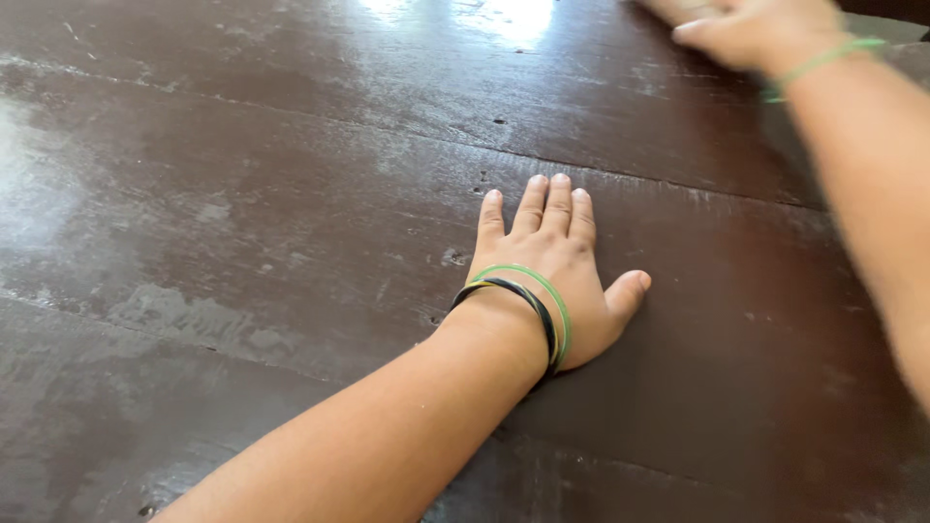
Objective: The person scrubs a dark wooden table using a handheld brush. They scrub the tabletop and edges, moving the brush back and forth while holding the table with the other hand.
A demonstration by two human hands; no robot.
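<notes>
My left hand (554,260) lies flat, palm down, on a dark brown wooden table (242,223), fingers together and thumb spread to the right. It holds nothing. A green bangle and a black bangle (531,300) sit on its wrist. My right hand (746,29) reaches to the far right top of the view, blurred and partly cut off by the frame edge. It wears a thin green bangle (819,63) on the wrist. Whether its fingers hold anything is hidden.
The table top is worn, with pale scuffs, small holes (498,121) and a long seam (678,184) running across it. Bright light glares off the far edge (504,15).
</notes>
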